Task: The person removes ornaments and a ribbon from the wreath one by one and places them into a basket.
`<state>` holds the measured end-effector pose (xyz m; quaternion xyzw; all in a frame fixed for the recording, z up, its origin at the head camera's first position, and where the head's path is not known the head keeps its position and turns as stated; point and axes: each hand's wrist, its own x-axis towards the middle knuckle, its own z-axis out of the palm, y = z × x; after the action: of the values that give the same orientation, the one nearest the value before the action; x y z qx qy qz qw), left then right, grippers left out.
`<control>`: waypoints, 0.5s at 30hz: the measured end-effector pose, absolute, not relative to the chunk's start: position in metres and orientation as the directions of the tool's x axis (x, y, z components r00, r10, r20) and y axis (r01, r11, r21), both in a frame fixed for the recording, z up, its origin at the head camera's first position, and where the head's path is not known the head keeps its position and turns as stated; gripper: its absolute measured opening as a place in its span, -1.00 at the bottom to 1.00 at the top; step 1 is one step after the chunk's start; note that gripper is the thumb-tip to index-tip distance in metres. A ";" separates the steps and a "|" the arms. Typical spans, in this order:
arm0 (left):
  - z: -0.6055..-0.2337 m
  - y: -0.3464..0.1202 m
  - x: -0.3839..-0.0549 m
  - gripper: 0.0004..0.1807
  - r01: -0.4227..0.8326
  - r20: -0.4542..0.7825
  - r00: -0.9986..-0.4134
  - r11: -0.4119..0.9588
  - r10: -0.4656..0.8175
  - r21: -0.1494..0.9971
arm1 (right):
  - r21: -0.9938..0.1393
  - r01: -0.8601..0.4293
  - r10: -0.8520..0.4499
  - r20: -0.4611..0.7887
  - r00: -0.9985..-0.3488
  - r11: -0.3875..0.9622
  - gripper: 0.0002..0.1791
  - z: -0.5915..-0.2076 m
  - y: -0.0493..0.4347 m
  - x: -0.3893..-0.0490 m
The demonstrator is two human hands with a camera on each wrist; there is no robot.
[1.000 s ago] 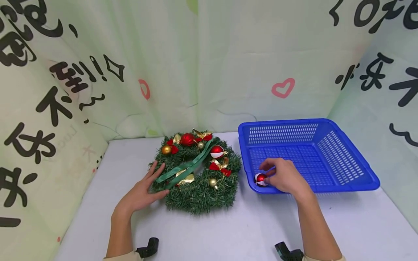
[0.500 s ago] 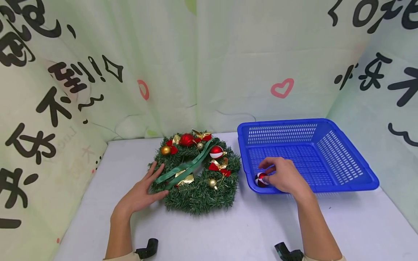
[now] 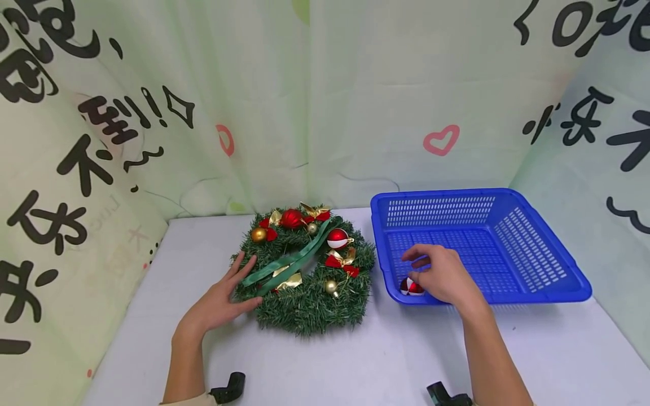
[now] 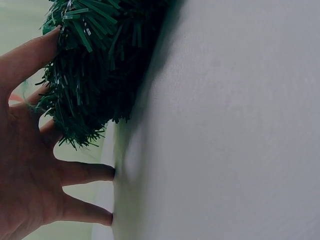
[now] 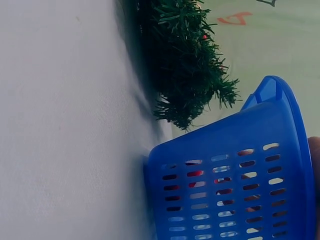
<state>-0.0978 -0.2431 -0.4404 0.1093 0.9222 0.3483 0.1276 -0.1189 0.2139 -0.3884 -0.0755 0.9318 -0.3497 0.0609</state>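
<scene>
A round green wreath lies on the table, trimmed with red and gold balls, bows and a green ribbon. My left hand rests at its left side with fingers spread; in the left wrist view, thumb and fingers of that hand reach around the greenery and two fingertips touch the table. Inside the blue plastic basket, at its near left corner, sits a red and white Christmas ball. My right hand hovers over the ball, thumb tip right at its top, fingers loosely bent.
On the wreath are a red and white ball, a gold ball and a red bow. Printed fabric surrounds the back and sides of the white table. The basket stands close beside the wreath.
The red and white ball in the basket has turned and shifted slightly right, under my right hand. My left hand has stayed in place on the wreath.
</scene>
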 end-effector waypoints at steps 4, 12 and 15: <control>-0.440 -0.243 -0.097 0.01 0.113 -0.156 -0.944 0.733 0.289 0.671 | -0.673 -0.098 -0.166 -0.037 -0.985 0.733 -0.70 -0.388 0.214 -0.118; -0.441 -0.243 -0.097 0.01 0.111 -0.157 -0.945 0.734 0.287 0.671 | -0.683 -0.126 -0.146 0.029 -0.989 0.720 -0.71 -0.383 0.212 -0.116; -0.442 -0.243 -0.097 0.01 0.113 -0.155 -0.945 0.734 0.287 0.670 | -0.697 -0.167 -0.146 0.091 -0.985 0.697 -0.70 -0.383 0.209 -0.116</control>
<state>-0.0974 -0.2432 -0.4418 0.1085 0.9226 0.3484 0.1252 -0.1160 0.2091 -0.3828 -0.0849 0.9212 -0.3795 -0.0143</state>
